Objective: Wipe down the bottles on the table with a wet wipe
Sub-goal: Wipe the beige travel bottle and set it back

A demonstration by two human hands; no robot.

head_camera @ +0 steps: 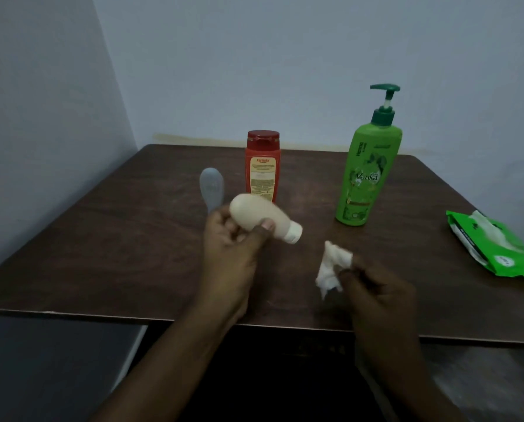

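Note:
My left hand (pixel 233 242) grips a small cream bottle (pixel 262 217) above the table, tilted with its white cap pointing down to the right. To its right, my right hand (pixel 376 287) pinches a crumpled white wet wipe (pixel 332 266), held apart from the cream bottle. Behind my left hand a red bottle (pixel 263 167) with a red cap stands upright. A pale blue-grey bottle (pixel 212 187) stands to its left, its lower part hidden by my fingers. A tall green pump bottle (pixel 367 172) stands upright at the right.
All of it is on a dark brown wooden table (pixel 102 239) set against pale walls at the back and left. A green pack of wet wipes (pixel 492 248) lies open near the table's right edge. The table's front edge runs just under my forearms.

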